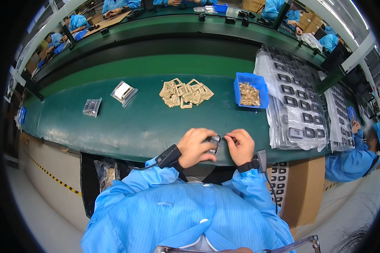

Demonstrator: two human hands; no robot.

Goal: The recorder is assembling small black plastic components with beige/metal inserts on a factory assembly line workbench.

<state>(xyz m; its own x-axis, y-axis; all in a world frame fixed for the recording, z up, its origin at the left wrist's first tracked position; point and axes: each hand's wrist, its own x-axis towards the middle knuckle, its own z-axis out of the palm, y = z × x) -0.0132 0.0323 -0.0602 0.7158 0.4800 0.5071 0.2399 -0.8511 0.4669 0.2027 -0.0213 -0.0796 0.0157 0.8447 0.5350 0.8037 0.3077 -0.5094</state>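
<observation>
Head view, and the left hand [197, 146] has its fingers curled around a small dark-rimmed piece [215, 143], right over the near edge of the green tabletop [147, 130]! The right hand [240, 146] sits just beside it, fingertips drawn close together; whether they grip anything, I cannot tell. Beyond, a blue bin [251, 77] carries a heap of tan bits [250, 95], near a loose pile of tan frames [185, 93]. Leftward, one clear bag [123, 93] shows something white, another bag [92, 107] dark contents. Far right, trays [278, 116] hold rows of black frames [291, 97].
</observation>
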